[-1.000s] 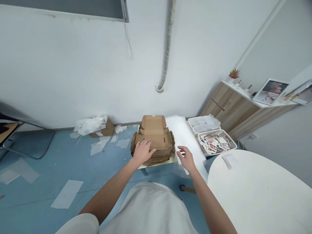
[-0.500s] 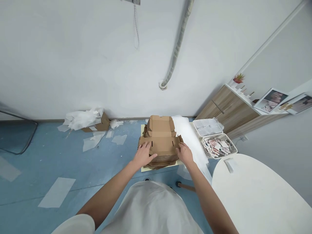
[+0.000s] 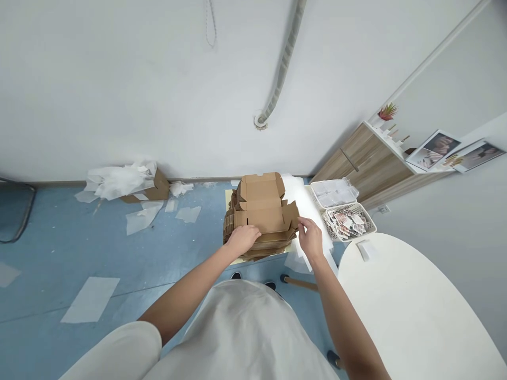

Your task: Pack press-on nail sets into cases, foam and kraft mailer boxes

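A stack of flat brown cardboard box blanks [image 3: 259, 240] sits on a small pale yellow stool [image 3: 233, 260] in front of me. The top cardboard blank [image 3: 264, 207] is lifted at its right side, flaps spread. My left hand [image 3: 242, 238] lies curled over the near left edge of that top blank. My right hand [image 3: 311, 236] pinches the blank's right flap between thumb and fingers.
A white round table [image 3: 412, 311] is at my right. Two baskets stand beyond it: a clear lidded one [image 3: 335, 192] and a white one with printed packets [image 3: 348, 222]. White foam sheets [image 3: 304, 208] lie beside the stack. Paper scraps [image 3: 89, 298] and a torn box [image 3: 152, 189] litter the blue floor.
My right hand came from hovering beside the stack to gripping the top blank's right flap, which now rises. My left hand slid toward the near edge. The camera tilted down slightly.
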`<state>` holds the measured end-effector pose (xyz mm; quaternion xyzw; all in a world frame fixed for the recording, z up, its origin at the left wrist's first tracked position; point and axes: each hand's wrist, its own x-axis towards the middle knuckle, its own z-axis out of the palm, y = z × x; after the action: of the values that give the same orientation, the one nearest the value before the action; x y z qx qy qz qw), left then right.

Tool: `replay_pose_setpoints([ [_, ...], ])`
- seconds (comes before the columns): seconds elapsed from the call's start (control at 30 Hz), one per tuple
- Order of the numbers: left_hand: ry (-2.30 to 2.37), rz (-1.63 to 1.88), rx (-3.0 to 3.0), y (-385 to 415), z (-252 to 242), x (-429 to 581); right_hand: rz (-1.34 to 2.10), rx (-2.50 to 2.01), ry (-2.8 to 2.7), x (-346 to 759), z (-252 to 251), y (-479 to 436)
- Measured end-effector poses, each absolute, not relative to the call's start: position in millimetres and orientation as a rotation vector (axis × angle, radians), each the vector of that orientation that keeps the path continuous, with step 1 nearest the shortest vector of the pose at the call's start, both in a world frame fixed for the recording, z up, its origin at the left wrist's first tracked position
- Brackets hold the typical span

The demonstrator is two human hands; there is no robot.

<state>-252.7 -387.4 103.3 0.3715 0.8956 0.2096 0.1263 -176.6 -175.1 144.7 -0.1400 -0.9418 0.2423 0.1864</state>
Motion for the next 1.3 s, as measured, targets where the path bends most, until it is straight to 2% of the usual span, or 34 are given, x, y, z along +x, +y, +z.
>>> replay_pose_setpoints([
  [0.13, 2.695, 0.465, 1.153, -382, 104, -252, 0.501, -0.212, -2.804, -164, 142, -194],
  [0.23, 2.759, 0.462, 1.239, -381, 103, -253, 0.465, 0.025, -3.04, -155, 133, -210],
  [0.3, 2.799, 0.507, 1.321, -383, 100, -253, 0.462, 0.026, -3.112, -152, 127, -214],
  [0.37, 2.838, 0.587, 1.406, -387, 97, -253, 0.543, -0.093, -3.107, -151, 125, -208],
  [0.53, 2.87, 0.743, 1.567, -396, 88, -251, 0.874, -0.726, -2.744, -161, 138, -178],
  [0.77, 2.831, 0.773, 1.583, -401, 87, -245, 1.243, -0.75, -2.612, -199, 153, -175],
  [1.03, 2.873, 1.159, 1.008, -412, 107, -252, 1.519, -0.594, -2.315, -198, 163, -190],
  [1.3, 2.873, 1.135, 0.58, -415, 111, -269, 1.658, -0.615, -1.97, -188, 174, -192],
])
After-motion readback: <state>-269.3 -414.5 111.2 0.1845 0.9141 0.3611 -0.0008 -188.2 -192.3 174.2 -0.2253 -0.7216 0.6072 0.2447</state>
